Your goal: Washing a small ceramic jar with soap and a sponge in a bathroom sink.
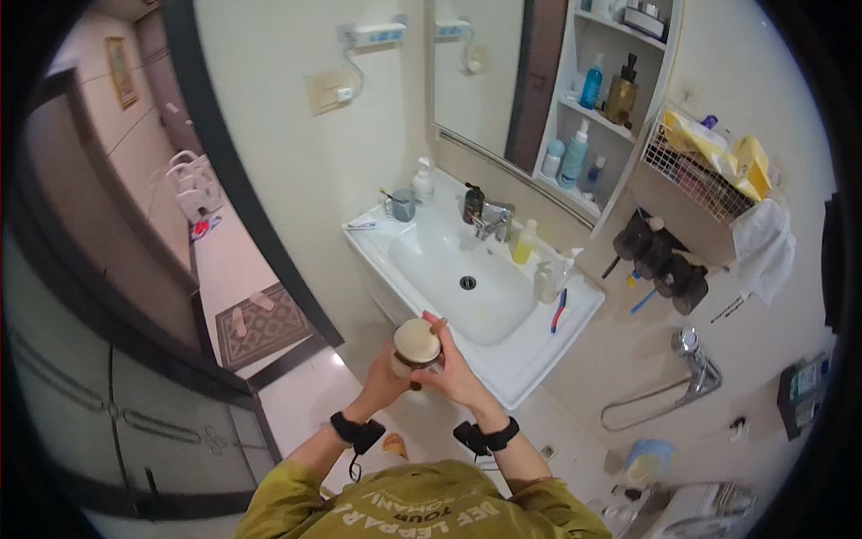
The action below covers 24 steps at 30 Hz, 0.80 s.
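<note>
Between both hands is a round jar (417, 342) with a cream-coloured top and a darker band below it, held near the front edge of the white washbasin (392, 272). My left hand (384, 377) wraps round its left side, and the fingers are partly hidden behind it. Closed on the right side is my right hand (459, 375), with a finger reaching up beside the top. What the jar contains cannot be seen.
Around the basin rim stand a grey cup (403, 206), a white pump bottle (423, 180), a dark bottle (473, 204), a chrome faucet (493, 221) and a yellow bottle (524, 242). A red-and-blue toothbrush (558, 311) lies at right. A wall tap (696, 368) juts out farther right.
</note>
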Each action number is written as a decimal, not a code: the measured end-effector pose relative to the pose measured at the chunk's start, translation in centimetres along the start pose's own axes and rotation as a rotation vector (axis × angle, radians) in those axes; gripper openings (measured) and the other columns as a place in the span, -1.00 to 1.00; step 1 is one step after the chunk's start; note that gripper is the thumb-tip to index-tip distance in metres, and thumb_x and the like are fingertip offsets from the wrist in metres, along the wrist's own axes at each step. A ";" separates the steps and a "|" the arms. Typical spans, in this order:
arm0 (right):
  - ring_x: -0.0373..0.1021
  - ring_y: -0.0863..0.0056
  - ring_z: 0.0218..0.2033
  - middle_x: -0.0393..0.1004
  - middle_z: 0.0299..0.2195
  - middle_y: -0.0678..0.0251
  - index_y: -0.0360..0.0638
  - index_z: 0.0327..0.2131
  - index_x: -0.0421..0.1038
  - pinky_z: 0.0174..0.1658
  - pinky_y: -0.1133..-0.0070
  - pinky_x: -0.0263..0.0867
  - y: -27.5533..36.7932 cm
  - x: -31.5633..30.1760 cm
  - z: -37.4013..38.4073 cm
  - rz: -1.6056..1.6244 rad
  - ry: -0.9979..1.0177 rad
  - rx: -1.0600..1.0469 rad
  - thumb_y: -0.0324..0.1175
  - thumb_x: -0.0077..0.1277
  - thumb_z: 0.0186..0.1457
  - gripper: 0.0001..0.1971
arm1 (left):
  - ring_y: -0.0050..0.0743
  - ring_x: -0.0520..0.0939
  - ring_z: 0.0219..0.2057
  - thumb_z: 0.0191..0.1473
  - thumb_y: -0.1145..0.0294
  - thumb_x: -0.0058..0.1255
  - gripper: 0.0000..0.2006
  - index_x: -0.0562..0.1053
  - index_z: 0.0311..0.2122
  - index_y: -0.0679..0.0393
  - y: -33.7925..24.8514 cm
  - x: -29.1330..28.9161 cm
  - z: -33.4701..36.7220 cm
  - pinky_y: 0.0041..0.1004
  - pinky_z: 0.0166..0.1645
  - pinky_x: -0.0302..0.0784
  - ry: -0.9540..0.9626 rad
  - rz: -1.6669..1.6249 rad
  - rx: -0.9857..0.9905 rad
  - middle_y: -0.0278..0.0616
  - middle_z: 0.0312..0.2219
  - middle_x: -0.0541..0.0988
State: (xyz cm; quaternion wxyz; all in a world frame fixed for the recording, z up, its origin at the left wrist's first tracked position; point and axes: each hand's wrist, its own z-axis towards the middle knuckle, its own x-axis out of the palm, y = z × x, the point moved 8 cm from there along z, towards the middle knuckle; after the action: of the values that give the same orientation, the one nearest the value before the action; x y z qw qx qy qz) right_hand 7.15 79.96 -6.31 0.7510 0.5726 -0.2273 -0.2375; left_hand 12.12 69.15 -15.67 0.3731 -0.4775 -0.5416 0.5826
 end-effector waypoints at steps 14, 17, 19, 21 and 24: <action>0.29 0.49 -0.19 0.25 -0.18 0.26 -0.22 0.01 0.02 -0.14 0.58 0.26 -11.0 -16.9 6.6 -0.375 -0.869 0.123 -0.45 0.16 -0.23 -0.30 | -0.24 0.16 0.14 -0.04 0.36 0.03 -0.43 0.14 0.10 0.13 -4.5 -5.2 23.2 -0.34 0.15 0.06 0.380 0.174 0.335 -0.07 0.10 0.16; 0.26 0.49 -0.17 0.22 -0.17 0.26 -0.22 -0.01 0.04 -0.10 0.60 0.22 -7.4 -20.1 9.7 0.031 -0.944 -0.120 -0.44 0.17 -0.23 -0.32 | -0.29 0.24 0.09 -0.01 0.43 -0.01 -0.53 0.23 0.05 0.12 -2.6 -8.8 28.7 -0.38 0.12 0.11 0.352 0.225 0.253 -0.15 0.04 0.26; 0.26 0.49 -0.16 0.22 -0.17 0.26 -0.21 -0.02 0.04 -0.09 0.58 0.23 -10.4 -20.9 9.0 -0.079 -1.050 -0.024 -0.43 0.18 -0.24 -0.32 | -0.32 0.34 0.01 0.00 0.44 -0.03 -0.60 0.29 0.00 0.11 -1.6 -10.5 30.8 -0.39 0.07 0.19 0.311 0.252 0.199 -0.19 -0.04 0.36; 0.25 0.48 -0.15 0.21 -0.18 0.26 -0.22 -0.03 0.06 -0.12 0.58 0.26 -11.3 -21.0 10.2 -0.292 -1.098 0.055 -0.40 0.20 -0.26 -0.32 | -0.33 0.37 -0.02 0.00 0.44 -0.04 -0.63 0.31 -0.02 0.11 -1.2 -11.2 33.0 -0.39 0.05 0.21 0.346 0.245 0.209 -0.20 -0.08 0.39; 0.23 0.45 -0.14 0.20 -0.17 0.24 -0.23 -0.04 0.07 -0.11 0.57 0.25 -10.6 -21.0 12.2 -0.336 -1.189 0.017 -0.38 0.21 -0.27 -0.32 | -0.34 0.40 -0.06 0.00 0.46 -0.04 -0.67 0.34 -0.07 0.13 -1.1 -10.4 35.9 -0.41 0.00 0.27 0.414 0.232 0.243 -0.19 -0.12 0.42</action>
State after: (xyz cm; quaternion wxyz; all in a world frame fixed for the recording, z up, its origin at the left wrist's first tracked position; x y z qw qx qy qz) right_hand -17.85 81.28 -15.07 0.4434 0.3761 -0.5156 -0.6294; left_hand -19.73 49.52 -14.56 0.4611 -0.5973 -0.3216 0.5720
